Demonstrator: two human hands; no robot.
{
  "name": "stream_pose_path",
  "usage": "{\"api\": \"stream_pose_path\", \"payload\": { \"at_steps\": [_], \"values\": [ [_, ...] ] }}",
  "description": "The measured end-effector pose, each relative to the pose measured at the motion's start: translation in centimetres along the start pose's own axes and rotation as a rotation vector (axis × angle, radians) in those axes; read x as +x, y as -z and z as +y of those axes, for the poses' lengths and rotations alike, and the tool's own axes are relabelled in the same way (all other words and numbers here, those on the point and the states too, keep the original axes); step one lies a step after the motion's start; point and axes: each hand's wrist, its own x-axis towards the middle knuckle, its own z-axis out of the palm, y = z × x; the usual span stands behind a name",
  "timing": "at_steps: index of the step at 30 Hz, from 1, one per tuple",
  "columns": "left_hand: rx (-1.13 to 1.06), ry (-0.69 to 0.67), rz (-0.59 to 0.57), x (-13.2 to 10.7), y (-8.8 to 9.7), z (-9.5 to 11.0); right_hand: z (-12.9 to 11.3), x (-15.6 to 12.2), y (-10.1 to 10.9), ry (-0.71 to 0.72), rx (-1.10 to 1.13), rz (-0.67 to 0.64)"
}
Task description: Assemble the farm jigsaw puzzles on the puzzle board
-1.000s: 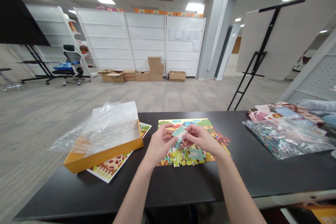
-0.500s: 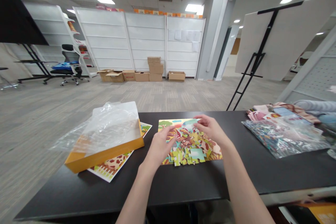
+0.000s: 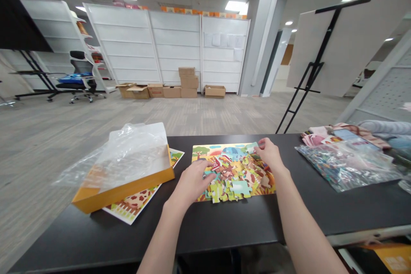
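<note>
A colourful jigsaw board (image 3: 205, 151) lies on the black table (image 3: 224, 227) in front of me, covered with several loose pieces (image 3: 236, 187). My left hand (image 3: 191, 183) rests curled on the board's near left part, fingertips on a piece. My right hand (image 3: 269, 153) reaches to the board's far right corner and pinches a pale green puzzle piece (image 3: 253, 147) against it.
An orange box lid (image 3: 122, 188) with crumpled clear plastic (image 3: 131, 150) sits at the left on a printed sheet (image 3: 135, 205). A clear bag of puzzle pieces (image 3: 346, 165) and pink packets (image 3: 321, 137) lie at the right. An easel (image 3: 308, 72) stands behind the table.
My hands have parted. The right hand carried the pale green piece from the board's middle to its far right corner. The left hand dropped onto the board's near left part.
</note>
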Motion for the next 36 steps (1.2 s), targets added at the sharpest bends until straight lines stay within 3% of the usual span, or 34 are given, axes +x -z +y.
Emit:
{"api": "stream_pose_path", "payload": {
  "at_steps": [8, 13, 19, 29, 36],
  "values": [
    [0.041, -0.009, -0.012, -0.1, 0.2, 0.2, 0.0, -0.5, -0.6, 0.083, -0.142, -0.037],
    [0.063, -0.025, -0.025, -0.3, 0.4, -0.1, 0.0, -0.6, -0.7, 0.222, -0.195, -0.160],
    [0.053, -0.027, -0.108, -0.6, 0.7, 0.7, 1.0, -0.1, -1.8, 0.221, -0.184, -0.186],
    [-0.053, -0.065, -0.196, -1.0, 1.0, 1.6, 1.2, 0.6, -2.2, 0.198, -0.163, -0.117],
    [-0.068, -0.094, -0.294, -1.2, 0.7, 1.2, 0.5, 0.4, -2.0, 0.219, -0.106, -0.050]
  ]
}}
